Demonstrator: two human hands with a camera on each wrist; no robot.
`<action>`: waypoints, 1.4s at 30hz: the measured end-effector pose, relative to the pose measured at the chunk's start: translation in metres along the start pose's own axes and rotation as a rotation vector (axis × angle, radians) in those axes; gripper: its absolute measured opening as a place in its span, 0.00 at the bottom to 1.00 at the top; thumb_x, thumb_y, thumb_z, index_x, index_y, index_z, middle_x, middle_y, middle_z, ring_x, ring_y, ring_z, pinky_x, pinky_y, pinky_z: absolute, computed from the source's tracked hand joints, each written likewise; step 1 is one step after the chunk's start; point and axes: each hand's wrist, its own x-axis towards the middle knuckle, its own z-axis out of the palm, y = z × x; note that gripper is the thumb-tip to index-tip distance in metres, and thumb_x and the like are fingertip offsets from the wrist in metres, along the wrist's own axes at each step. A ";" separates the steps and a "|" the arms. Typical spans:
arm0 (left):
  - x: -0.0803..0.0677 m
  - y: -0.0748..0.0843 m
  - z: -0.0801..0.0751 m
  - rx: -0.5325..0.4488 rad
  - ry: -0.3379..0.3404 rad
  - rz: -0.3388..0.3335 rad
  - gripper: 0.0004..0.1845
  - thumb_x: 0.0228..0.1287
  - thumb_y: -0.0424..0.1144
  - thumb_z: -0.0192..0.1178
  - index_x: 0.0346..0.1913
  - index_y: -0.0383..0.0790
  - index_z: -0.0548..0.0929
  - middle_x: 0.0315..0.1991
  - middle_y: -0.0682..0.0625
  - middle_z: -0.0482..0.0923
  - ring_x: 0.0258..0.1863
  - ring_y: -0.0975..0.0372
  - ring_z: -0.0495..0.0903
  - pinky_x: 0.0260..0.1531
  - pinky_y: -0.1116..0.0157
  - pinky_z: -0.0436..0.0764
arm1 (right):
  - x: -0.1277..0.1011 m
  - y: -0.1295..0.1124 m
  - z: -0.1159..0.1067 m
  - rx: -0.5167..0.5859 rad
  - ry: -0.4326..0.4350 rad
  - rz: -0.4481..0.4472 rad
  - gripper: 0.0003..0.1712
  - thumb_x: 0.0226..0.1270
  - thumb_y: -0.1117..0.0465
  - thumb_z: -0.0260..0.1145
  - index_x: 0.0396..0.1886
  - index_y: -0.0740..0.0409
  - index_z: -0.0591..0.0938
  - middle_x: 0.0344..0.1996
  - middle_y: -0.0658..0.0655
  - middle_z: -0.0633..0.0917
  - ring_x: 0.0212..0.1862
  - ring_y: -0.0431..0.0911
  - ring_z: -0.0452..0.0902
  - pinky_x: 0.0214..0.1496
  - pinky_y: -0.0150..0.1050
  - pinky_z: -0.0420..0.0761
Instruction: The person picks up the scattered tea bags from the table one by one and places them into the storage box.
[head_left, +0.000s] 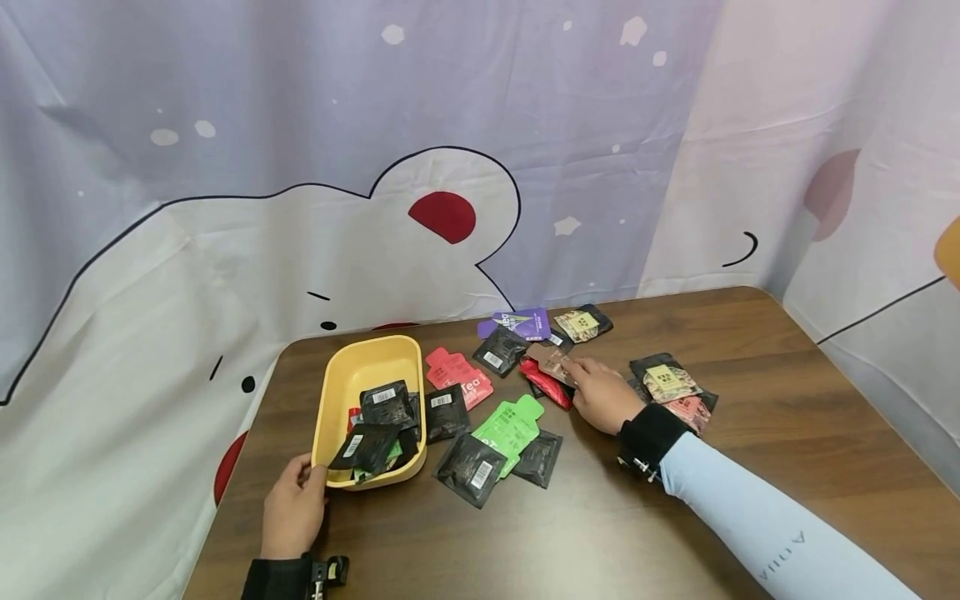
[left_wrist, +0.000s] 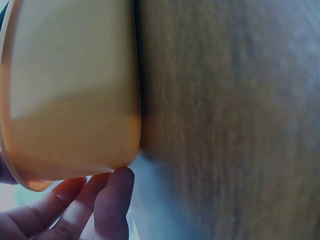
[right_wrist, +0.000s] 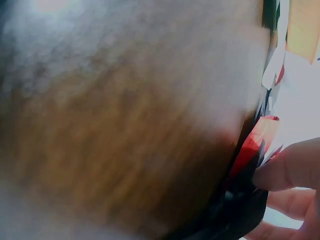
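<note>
My left hand (head_left: 294, 508) holds the near left corner of a yellow plastic bin (head_left: 330, 400), thumb at the rim and fingertips against the outer wall (left_wrist: 75, 90). Several black sachets (head_left: 386, 403) with white barcode labels are piled inside. Over on the right, my right hand (head_left: 606, 398) pinches a brown-faced sachet (head_left: 551, 363) lying across a red packet (head_left: 550, 385). From the right wrist, the thumb (right_wrist: 287, 167) is against a dark sachet (right_wrist: 247, 205), fingers behind it, beside the red packet (right_wrist: 254, 142).
Between bin and right hand lie a pink wrapper (head_left: 459, 377), a green wrapper (head_left: 512, 427) and black sachets (head_left: 471, 468). Farther back are a purple wrapper (head_left: 525, 323) and a yellow-labelled sachet (head_left: 583, 323). More labelled sachets (head_left: 670, 379) lie right of the hand. A printed curtain (head_left: 262, 258) hangs behind the wooden table (head_left: 600, 533).
</note>
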 end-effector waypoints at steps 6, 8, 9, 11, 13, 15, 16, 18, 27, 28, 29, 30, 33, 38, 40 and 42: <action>0.000 -0.001 0.001 -0.005 0.009 0.013 0.25 0.75 0.44 0.45 0.67 0.35 0.73 0.55 0.34 0.79 0.46 0.49 0.82 0.36 0.59 0.85 | 0.000 0.002 0.000 0.001 -0.030 0.022 0.35 0.61 0.68 0.62 0.71 0.64 0.71 0.62 0.69 0.78 0.64 0.65 0.75 0.64 0.62 0.74; 0.000 -0.001 0.001 -0.003 0.010 0.012 0.25 0.75 0.44 0.45 0.67 0.34 0.73 0.55 0.34 0.79 0.46 0.49 0.82 0.36 0.59 0.85 | 0.000 0.003 0.000 -0.004 -0.025 0.028 0.34 0.61 0.68 0.62 0.70 0.64 0.73 0.61 0.68 0.79 0.64 0.64 0.75 0.64 0.62 0.74; 0.000 -0.001 0.001 -0.002 0.009 0.010 0.25 0.75 0.44 0.44 0.67 0.34 0.73 0.55 0.34 0.79 0.46 0.49 0.82 0.36 0.59 0.85 | 0.000 0.003 0.000 -0.008 -0.014 0.028 0.33 0.61 0.68 0.62 0.69 0.64 0.74 0.60 0.67 0.79 0.63 0.64 0.76 0.63 0.62 0.75; 0.000 0.000 0.001 -0.003 0.008 0.007 0.24 0.75 0.44 0.45 0.67 0.34 0.73 0.56 0.34 0.79 0.47 0.49 0.82 0.36 0.59 0.85 | 0.000 0.003 -0.001 -0.008 0.018 0.031 0.30 0.61 0.69 0.62 0.66 0.63 0.76 0.57 0.66 0.81 0.60 0.63 0.77 0.60 0.62 0.76; 0.000 0.000 0.001 -0.007 0.012 0.011 0.24 0.75 0.43 0.45 0.67 0.34 0.73 0.55 0.34 0.79 0.47 0.49 0.82 0.36 0.59 0.85 | 0.000 0.003 -0.003 -0.008 0.063 0.033 0.27 0.62 0.69 0.62 0.63 0.63 0.79 0.54 0.65 0.83 0.57 0.62 0.79 0.56 0.61 0.78; 0.000 0.000 0.001 -0.011 0.011 0.010 0.24 0.75 0.43 0.45 0.67 0.34 0.73 0.56 0.34 0.79 0.47 0.49 0.82 0.36 0.59 0.85 | 0.000 0.003 -0.004 -0.005 0.109 0.029 0.24 0.62 0.69 0.63 0.60 0.62 0.81 0.49 0.64 0.85 0.53 0.61 0.81 0.52 0.60 0.79; 0.000 0.000 0.001 -0.012 0.011 0.009 0.24 0.75 0.43 0.45 0.67 0.34 0.73 0.56 0.34 0.79 0.47 0.49 0.82 0.36 0.59 0.85 | 0.000 0.003 -0.005 -0.005 0.131 0.023 0.23 0.62 0.70 0.63 0.58 0.62 0.82 0.47 0.64 0.85 0.51 0.61 0.82 0.50 0.59 0.80; 0.000 0.000 0.001 -0.010 0.013 0.008 0.24 0.75 0.43 0.45 0.67 0.34 0.73 0.56 0.34 0.79 0.47 0.49 0.82 0.36 0.59 0.85 | 0.000 0.002 -0.005 -0.009 0.169 0.015 0.20 0.64 0.69 0.63 0.56 0.62 0.83 0.44 0.63 0.85 0.48 0.61 0.83 0.48 0.58 0.80; 0.000 0.000 0.001 0.001 0.010 0.002 0.25 0.75 0.44 0.44 0.67 0.35 0.73 0.55 0.34 0.78 0.46 0.49 0.82 0.36 0.59 0.85 | 0.010 -0.022 -0.008 0.025 0.209 -0.020 0.20 0.67 0.66 0.65 0.58 0.62 0.82 0.49 0.62 0.86 0.53 0.59 0.83 0.56 0.58 0.78; 0.000 0.000 0.001 0.001 0.010 0.000 0.25 0.75 0.44 0.44 0.67 0.35 0.73 0.55 0.34 0.78 0.46 0.49 0.82 0.36 0.59 0.85 | 0.013 -0.027 -0.009 0.033 0.212 -0.034 0.20 0.67 0.66 0.65 0.59 0.62 0.82 0.49 0.62 0.86 0.54 0.59 0.83 0.57 0.58 0.77; 0.000 0.000 0.001 0.001 0.010 -0.001 0.25 0.75 0.44 0.44 0.67 0.34 0.72 0.55 0.34 0.78 0.46 0.49 0.82 0.36 0.59 0.85 | 0.016 -0.034 -0.009 0.039 0.215 -0.047 0.21 0.67 0.65 0.65 0.59 0.62 0.82 0.49 0.62 0.86 0.54 0.59 0.83 0.58 0.58 0.77; 0.000 0.000 0.000 0.001 0.011 -0.003 0.25 0.75 0.44 0.44 0.67 0.34 0.72 0.55 0.34 0.78 0.46 0.49 0.82 0.36 0.59 0.85 | 0.018 -0.040 -0.010 0.045 0.219 -0.060 0.21 0.67 0.66 0.65 0.59 0.61 0.82 0.49 0.62 0.86 0.54 0.59 0.83 0.57 0.57 0.77; 0.000 0.000 0.000 0.006 0.014 -0.006 0.25 0.75 0.44 0.44 0.67 0.35 0.73 0.55 0.34 0.78 0.46 0.49 0.82 0.36 0.59 0.85 | 0.027 -0.062 -0.009 0.057 0.219 -0.110 0.20 0.67 0.66 0.65 0.58 0.59 0.82 0.48 0.59 0.87 0.52 0.56 0.84 0.57 0.55 0.78; -0.001 0.000 0.001 0.006 0.016 -0.005 0.24 0.75 0.43 0.44 0.67 0.35 0.73 0.55 0.34 0.78 0.46 0.49 0.82 0.36 0.59 0.85 | 0.037 -0.104 -0.008 0.063 0.202 -0.217 0.17 0.70 0.63 0.64 0.57 0.57 0.83 0.45 0.55 0.87 0.48 0.51 0.84 0.58 0.52 0.80; -0.001 0.000 0.001 0.002 0.013 -0.002 0.25 0.75 0.44 0.44 0.67 0.34 0.73 0.56 0.34 0.78 0.47 0.49 0.82 0.37 0.58 0.86 | 0.039 -0.120 -0.008 0.061 0.199 -0.256 0.17 0.71 0.62 0.63 0.57 0.56 0.83 0.44 0.54 0.87 0.48 0.49 0.84 0.58 0.50 0.80; -0.001 0.001 0.001 -0.001 0.012 0.002 0.25 0.75 0.44 0.44 0.67 0.34 0.73 0.56 0.34 0.78 0.47 0.49 0.82 0.37 0.58 0.86 | 0.041 -0.135 -0.008 0.049 0.192 -0.295 0.18 0.70 0.63 0.63 0.59 0.54 0.83 0.46 0.53 0.87 0.49 0.49 0.84 0.60 0.50 0.79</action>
